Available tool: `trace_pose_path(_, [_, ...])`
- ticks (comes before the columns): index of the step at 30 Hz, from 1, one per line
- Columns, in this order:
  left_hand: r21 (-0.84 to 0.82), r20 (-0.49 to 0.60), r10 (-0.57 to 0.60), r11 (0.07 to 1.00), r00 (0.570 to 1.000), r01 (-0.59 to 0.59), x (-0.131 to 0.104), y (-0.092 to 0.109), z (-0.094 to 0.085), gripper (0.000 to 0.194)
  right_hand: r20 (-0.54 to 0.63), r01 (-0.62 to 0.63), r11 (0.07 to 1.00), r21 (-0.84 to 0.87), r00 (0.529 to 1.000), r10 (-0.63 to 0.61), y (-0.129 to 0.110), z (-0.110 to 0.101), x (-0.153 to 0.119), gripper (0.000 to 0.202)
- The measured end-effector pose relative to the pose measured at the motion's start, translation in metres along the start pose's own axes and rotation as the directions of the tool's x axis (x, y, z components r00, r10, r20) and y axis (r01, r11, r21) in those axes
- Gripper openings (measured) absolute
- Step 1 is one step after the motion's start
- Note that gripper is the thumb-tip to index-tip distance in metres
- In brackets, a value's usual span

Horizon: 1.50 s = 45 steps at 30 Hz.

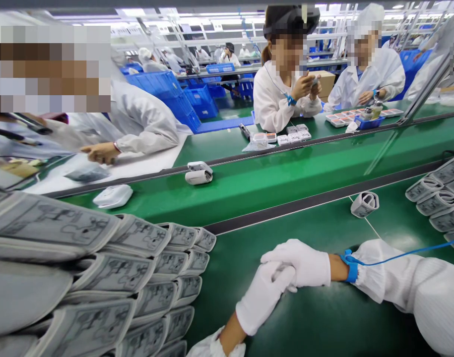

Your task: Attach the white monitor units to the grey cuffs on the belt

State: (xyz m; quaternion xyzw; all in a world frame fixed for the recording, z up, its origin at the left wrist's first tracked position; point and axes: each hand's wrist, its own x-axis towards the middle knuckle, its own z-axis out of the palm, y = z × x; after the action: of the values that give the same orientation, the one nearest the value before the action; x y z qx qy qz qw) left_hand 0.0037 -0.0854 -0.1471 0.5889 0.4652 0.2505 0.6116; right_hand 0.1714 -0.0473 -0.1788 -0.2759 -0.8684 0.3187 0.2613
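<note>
The gloved left hand (259,297) and right hand (303,263) meet over the green counter (323,322), fingers curled together; whether they grip anything, I cannot tell. Stacked cuffs (117,270) stand leftward; one rolled cuff (364,205) lies beyond the right hand.

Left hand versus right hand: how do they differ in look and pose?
The right hand has a blue strap at its wrist; the left hand shows none on its visible wrist. The right hand's arm enters from the picture's right edge, the left hand's from the bottom edge. The right hand sits higher in the picture, the left hand lower. Both are white-gloved and touch each other.
</note>
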Motion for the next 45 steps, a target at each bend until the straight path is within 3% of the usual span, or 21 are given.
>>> trace_pose_path(24, [-0.015, -0.071, -0.020, 1.000, 0.997, 0.019, 0.000, 0.006, 0.001, 0.028, 0.012, -0.005, 1.000, -0.006, 1.000, 0.005, -0.003, -0.003, 0.001, 0.052])
trace_pose_path(31, [-0.009, 0.009, 0.013, 1.000, 1.000, -0.013, 0.001, -0.003, 0.001, 0.031, 0.046, -0.028, 0.999, -0.029, 0.999, 0.029, -0.005, -0.004, 0.001, 0.054])
trace_pose_path(36, [0.034, 0.009, 0.028, 0.999, 1.000, -0.029, 0.003, -0.011, -0.002, 0.030, 0.061, -0.030, 0.997, -0.076, 0.998, 0.035, -0.004, -0.003, 0.002, 0.057])
trace_pose_path(45, [0.022, 0.021, 0.024, 0.999, 0.999, -0.025, 0.001, -0.007, -0.001, 0.031, 0.062, -0.035, 0.998, -0.057, 0.997, 0.039, -0.004, -0.003, 0.001, 0.055])
